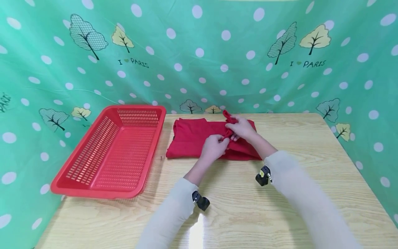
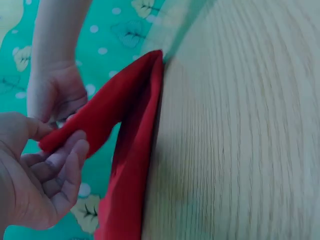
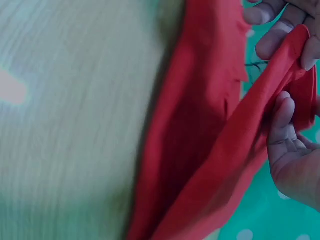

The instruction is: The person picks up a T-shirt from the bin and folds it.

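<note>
A folded piece of red cloth [image 1: 191, 136], seemingly a garment, lies flat at the back middle of the table. Its right part is lifted and bunched between the two hands. My left hand [image 1: 214, 148] pinches the raised edge between thumb and fingers, as the left wrist view also shows on the cloth [image 2: 90, 115]. Just beyond and to the right, my right hand [image 1: 244, 129] grips another bit of the same raised fold. In the right wrist view the cloth [image 3: 250, 120] slants up from the table into both hands. The fold's inner layers are partly hidden.
A red plastic basket [image 1: 146, 180] with perforated sides stands left of the cloth. Behind the pale wooden table [image 1: 236, 214] hangs a green curtain [image 1: 199, 79] with white dots and printed trees. Each sleeve carries a small black wrist camera [image 1: 202, 201].
</note>
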A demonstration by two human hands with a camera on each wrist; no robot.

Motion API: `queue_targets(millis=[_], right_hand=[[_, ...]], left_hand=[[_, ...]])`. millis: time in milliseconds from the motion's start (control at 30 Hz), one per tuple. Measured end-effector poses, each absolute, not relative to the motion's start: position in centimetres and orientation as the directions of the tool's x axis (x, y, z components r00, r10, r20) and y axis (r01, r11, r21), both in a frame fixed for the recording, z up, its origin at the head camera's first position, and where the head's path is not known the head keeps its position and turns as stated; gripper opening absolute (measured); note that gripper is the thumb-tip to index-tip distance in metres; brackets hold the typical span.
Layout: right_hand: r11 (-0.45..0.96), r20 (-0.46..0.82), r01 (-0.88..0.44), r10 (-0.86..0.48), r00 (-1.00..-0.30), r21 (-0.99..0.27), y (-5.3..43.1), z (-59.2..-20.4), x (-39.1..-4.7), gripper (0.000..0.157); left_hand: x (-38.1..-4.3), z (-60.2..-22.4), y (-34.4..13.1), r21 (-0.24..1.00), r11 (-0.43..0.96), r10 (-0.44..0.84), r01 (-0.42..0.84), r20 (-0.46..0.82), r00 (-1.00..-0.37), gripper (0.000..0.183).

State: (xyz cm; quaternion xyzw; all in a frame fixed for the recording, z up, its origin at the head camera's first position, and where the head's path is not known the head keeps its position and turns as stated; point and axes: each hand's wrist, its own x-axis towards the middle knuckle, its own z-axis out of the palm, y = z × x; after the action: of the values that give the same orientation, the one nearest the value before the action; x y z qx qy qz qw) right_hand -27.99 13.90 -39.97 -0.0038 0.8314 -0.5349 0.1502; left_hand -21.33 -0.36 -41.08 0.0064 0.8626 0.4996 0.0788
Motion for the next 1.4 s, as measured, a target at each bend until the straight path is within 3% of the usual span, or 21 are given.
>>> queue_targets(millis=[267, 500, 667, 833, 1000, 1233, 1400], right_hand=[[0.600, -0.242, 0.081, -0.192, -0.951, -0.796, 13.8, -42.0, -27.6, 0.049], [0.654, -0.156, 0.108, -0.015, -0.988, -0.748, 17.7, -42.7, -27.6, 0.035], [0.693, -0.160, 0.199, 0.121, -0.980, -0.693, 20.4, -43.6, -27.4, 0.042], [0.645, -0.260, 0.309, 0.174, -0.950, -0.699, 21.8, -44.5, -27.2, 0.053], [0.638, -0.260, 0.308, 0.172, -0.950, -0.706, 21.9, -44.4, -27.1, 0.060], [0.637, -0.281, 0.309, 0.149, -0.948, -0.706, 21.7, -44.8, -27.4, 0.056], [0.620, -0.283, 0.312, 0.148, -0.948, -0.720, 21.4, -44.8, -27.5, 0.053]], left_hand=[[-21.3, -42.6, -2.4, 0.753, 0.635, 0.098, -0.171, -0.298, -0.949, 0.032], [-22.2, -43.2, -2.5, 0.747, 0.628, 0.039, -0.219, -0.311, -0.950, 0.045], [-23.9, -43.1, -2.3, 0.718, 0.649, -0.020, -0.252, -0.315, -0.949, 0.033], [-25.4, -44.2, -2.0, 0.707, 0.679, -0.008, -0.198, -0.262, -0.965, 0.049], [-25.9, -45.1, -2.1, 0.739, 0.663, 0.005, -0.116, -0.159, -0.987, 0.047], [-25.4, -45.5, -1.6, 0.483, 0.873, -0.062, -0.074, -0.041, -0.997, 0.055], [-24.6, -45.4, -0.5, 0.253, 0.958, 0.101, 0.135, 0.141, -0.985, 0.053]])
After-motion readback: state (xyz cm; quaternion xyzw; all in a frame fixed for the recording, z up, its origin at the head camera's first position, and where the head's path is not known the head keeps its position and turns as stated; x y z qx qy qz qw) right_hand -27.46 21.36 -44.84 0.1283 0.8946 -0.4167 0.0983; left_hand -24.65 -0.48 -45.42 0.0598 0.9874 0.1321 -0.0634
